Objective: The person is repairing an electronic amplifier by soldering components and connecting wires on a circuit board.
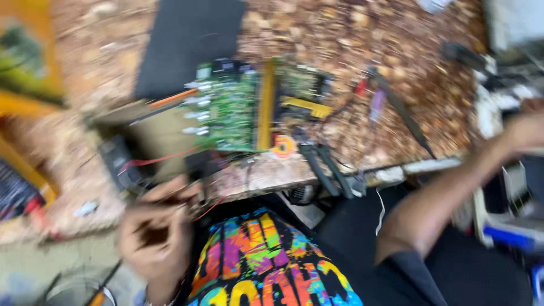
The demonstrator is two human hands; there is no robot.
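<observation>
The circuit board [229,107] is green, studded with small components, with a yellow bar down its right edge and red and orange wires trailing off its left side; motion blur hides finer detail. It lies on the speckled bench [396,51], just below a black mat [187,39]. The left hand [156,232] sits at seven o'clock from the board, fingers [175,190] curled narrow around something dark; what, I cannot tell. The right hand [527,127] reaches out at three o'clock, well apart, its fingers blurred so their state cannot be told.
</observation>
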